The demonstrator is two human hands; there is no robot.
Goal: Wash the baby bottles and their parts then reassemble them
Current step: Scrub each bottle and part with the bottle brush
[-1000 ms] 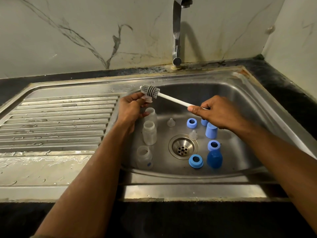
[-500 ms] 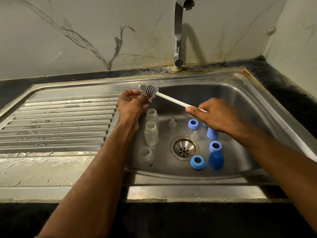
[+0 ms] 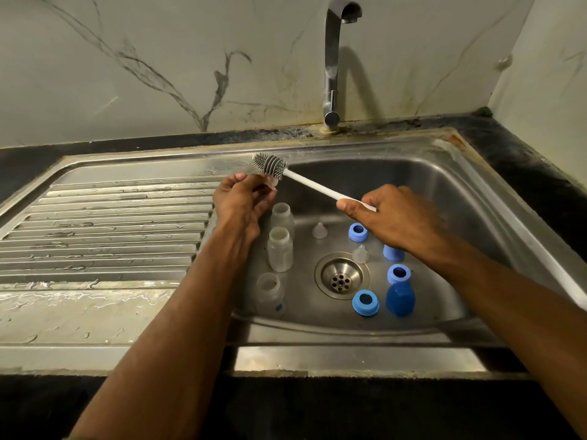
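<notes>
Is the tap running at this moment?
Off. No stream falls from the tap spout into the sink, and the basin floor around the drain shows no splashing.

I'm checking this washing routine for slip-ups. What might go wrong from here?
The left hand only pinches a small clear teat while the brush in the right hand scrubs it, so it may slip. Two loose teats lie near the open drain and could wash against it. The tap is dry, so nothing looks rinsed.
</notes>
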